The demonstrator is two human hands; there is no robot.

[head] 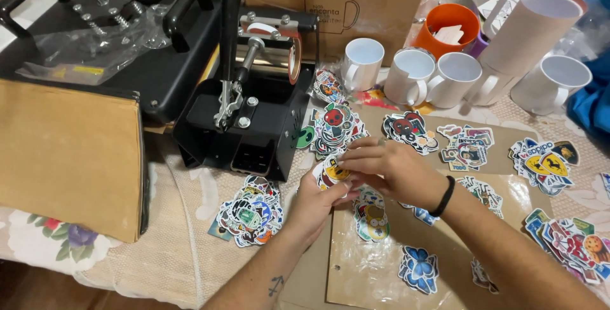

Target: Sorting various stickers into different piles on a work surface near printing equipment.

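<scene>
Your left hand (316,203) and right hand (387,169) meet over the worktop (178,253), both grips pinched on one small stack of stickers (332,173) held between them, just in front of the black mug press (254,113), right fingers on top.

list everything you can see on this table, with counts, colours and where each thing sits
mug press: one, black, centre left
flat heat press: one, black, far left, brown sheet in front
cardboard box: one, brown, top centre
white mugs: at least five, row at top right
orange cup: one, behind the mugs
sticker piles: many, multicoloured, across the table
butterfly sticker: one, blue, bottom centre
left hand: holds a small sticker stack
right hand: black wristband, fingers on the same stack
</scene>
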